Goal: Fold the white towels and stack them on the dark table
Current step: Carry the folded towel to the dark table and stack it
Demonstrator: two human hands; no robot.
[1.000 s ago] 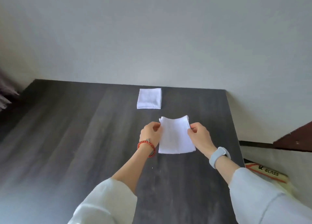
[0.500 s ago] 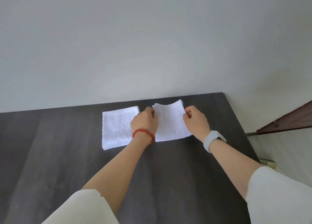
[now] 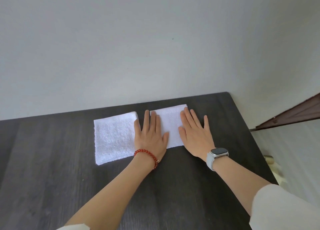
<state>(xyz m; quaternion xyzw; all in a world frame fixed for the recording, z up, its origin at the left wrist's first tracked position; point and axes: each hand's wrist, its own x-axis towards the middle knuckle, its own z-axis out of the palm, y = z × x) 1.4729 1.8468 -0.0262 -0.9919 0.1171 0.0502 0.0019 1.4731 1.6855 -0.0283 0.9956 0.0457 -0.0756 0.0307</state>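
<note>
Nearest, both hands now lie flat with fingers spread: a moment ago they pinched the second towel (image 3: pixel 168 125) aloft. The left hand (image 3: pixel 150 136) presses its 9 o'clock edge, the right hand (image 3: pixel 194 134) its 3 o'clock edge, on the dark table (image 3: pixel 52 177). The first folded towel (image 3: pixel 114 137) lies just beside, at 9 o'clock, so stacking remains. No containers show.

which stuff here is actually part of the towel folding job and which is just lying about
Part of the job:
- folded white terry towel lying flat on the left
- second folded white towel, pressed flat by the left hand and right hand
- dark wood-grain table

Just lying about:
- brown wooden door at the right
- pale object off the table's right edge, unclear what
</note>
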